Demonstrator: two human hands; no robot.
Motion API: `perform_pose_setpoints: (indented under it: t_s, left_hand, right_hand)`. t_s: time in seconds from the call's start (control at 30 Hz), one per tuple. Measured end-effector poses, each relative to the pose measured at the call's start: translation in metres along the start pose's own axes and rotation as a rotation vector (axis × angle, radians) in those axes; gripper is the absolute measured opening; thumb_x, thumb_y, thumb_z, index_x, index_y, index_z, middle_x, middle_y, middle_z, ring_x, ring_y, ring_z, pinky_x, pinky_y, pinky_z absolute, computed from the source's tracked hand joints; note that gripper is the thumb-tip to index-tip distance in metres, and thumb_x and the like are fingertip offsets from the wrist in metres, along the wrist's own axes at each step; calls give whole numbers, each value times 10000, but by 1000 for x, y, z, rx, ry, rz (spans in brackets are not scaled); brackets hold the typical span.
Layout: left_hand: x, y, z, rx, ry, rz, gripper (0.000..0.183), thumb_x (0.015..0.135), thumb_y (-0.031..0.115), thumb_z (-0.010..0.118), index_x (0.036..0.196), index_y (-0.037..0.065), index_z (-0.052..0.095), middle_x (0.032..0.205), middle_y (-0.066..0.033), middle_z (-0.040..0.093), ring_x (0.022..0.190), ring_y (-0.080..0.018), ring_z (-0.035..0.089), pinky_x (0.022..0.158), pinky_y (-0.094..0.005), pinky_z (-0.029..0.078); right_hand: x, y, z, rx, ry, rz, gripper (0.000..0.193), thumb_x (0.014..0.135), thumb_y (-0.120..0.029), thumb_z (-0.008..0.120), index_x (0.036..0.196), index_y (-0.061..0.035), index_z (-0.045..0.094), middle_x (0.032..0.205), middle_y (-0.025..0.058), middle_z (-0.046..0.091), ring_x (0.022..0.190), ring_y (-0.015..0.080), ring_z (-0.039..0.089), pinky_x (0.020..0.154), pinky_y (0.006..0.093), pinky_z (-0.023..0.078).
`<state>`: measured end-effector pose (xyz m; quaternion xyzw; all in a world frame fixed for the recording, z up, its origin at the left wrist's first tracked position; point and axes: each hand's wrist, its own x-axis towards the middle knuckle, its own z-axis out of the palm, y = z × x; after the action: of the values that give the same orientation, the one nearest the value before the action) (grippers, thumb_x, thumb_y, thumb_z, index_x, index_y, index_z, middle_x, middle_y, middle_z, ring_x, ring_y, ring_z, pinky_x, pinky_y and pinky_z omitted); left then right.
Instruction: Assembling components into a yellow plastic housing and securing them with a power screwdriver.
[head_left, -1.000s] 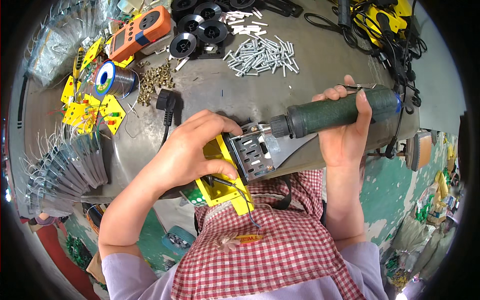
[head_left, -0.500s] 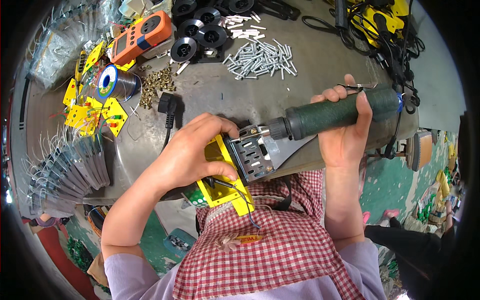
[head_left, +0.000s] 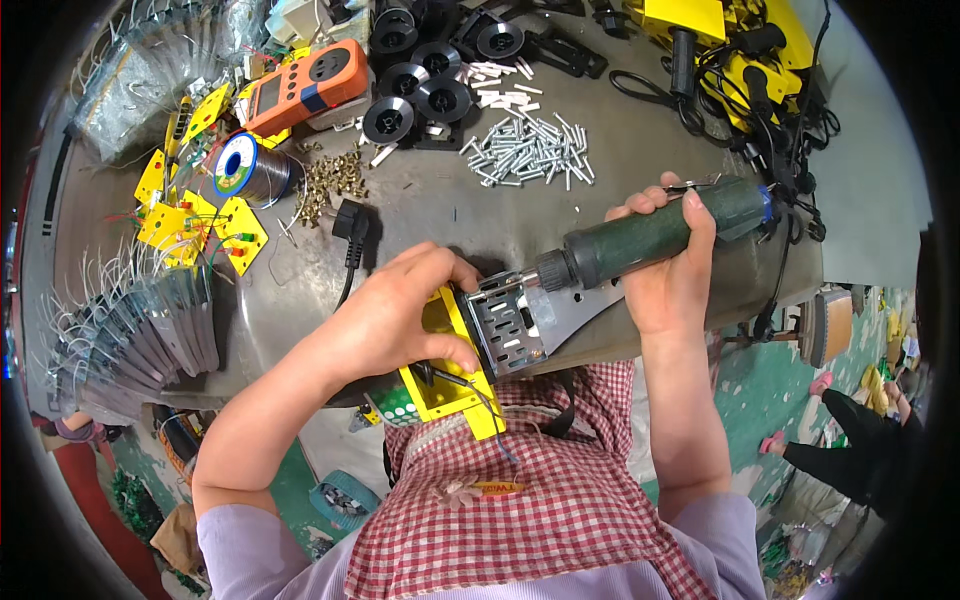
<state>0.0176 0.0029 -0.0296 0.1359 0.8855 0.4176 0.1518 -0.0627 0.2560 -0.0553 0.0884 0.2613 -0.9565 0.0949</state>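
My left hand (head_left: 400,310) grips a yellow plastic housing (head_left: 455,395) at the table's near edge, fingers over its far side and thumb on its near side. A slotted metal plate (head_left: 508,325) is against the housing's right side, and a dark wire (head_left: 470,382) trails from its opening. In my right hand (head_left: 668,265) is a dark green electric screwdriver (head_left: 650,232), held nearly level with its tip pointing left at the plate's far corner. Whether the tip sits in a screw is too small to tell. A flat grey metal blade-shaped piece (head_left: 575,318) extends right from the plate, under the screwdriver.
Beyond my hands lie a pile of silver screws (head_left: 530,150), small brass screws (head_left: 335,180), a black plug (head_left: 350,220) and black reels (head_left: 440,95). An orange meter (head_left: 310,85), a solder spool (head_left: 250,170) and yellow wired panels (head_left: 240,235) are at left; black cables (head_left: 760,90) at right.
The view has shifted slightly, so the table things appear a little lower and to the right. My right hand and the screwdriver have moved slightly left; my left hand still grips the housing.
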Motion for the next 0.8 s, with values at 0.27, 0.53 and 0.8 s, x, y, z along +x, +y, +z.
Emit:
perform_pose_setpoints:
  t_s: [0.27, 0.53, 0.8]
  left_hand:
    - [-1, -1, 1, -22, -3, 67, 651, 586, 275, 886, 1087, 47, 539, 1037, -125, 567, 1013, -345, 569, 844, -384, 482]
    - [0, -2, 4, -31, 19, 96, 704, 527, 326, 903, 1066, 43, 548, 1025, -113, 580, 998, -330, 569, 850, -379, 469]
    - [0, 0, 4, -18, 23, 97, 723, 547, 320, 893, 1095, 31, 522, 1037, -121, 564, 1010, -340, 563, 857, -392, 470]
  right_hand:
    - [1, -2, 7, -75, 79, 33, 290, 910, -221, 582, 1127, -70, 463, 915, 54, 497, 875, 186, 509, 848, 385, 458]
    - [8, -1, 8, -100, 135, 91, 277, 906, -234, 596, 1090, -69, 471, 912, 45, 489, 867, 177, 512, 844, 372, 457]
    - [11, 0, 11, -111, 123, 124, 275, 892, -236, 621, 1062, -76, 477, 908, 37, 493, 861, 169, 511, 847, 365, 453]
